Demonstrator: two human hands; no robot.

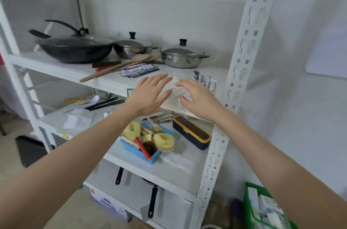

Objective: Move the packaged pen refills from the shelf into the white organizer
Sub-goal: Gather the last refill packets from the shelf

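Note:
Packaged pen refills in blue-and-white wrappers (139,71) lie in a small pile on the middle shelf (56,71), just beyond my left hand. A second bunch of packets in black and white (206,80) lies by the right post, partly hidden by my right hand. Between my hands, at the shelf's front edge, sits a pale, blurred white organizer (175,92). My left hand (150,93) hovers flat with its fingers spread and holds nothing. My right hand (195,95) has its fingers curled down and apart over the organizer's right side.
A black wok (75,48), two lidded steel pots (131,48) (180,57) and wooden spatulas (116,68) fill the shelf's back and left. The white perforated post (242,56) stands on the right. Below are a blue basket of brushes (139,151), a dark box (191,132) and a green basket (266,210).

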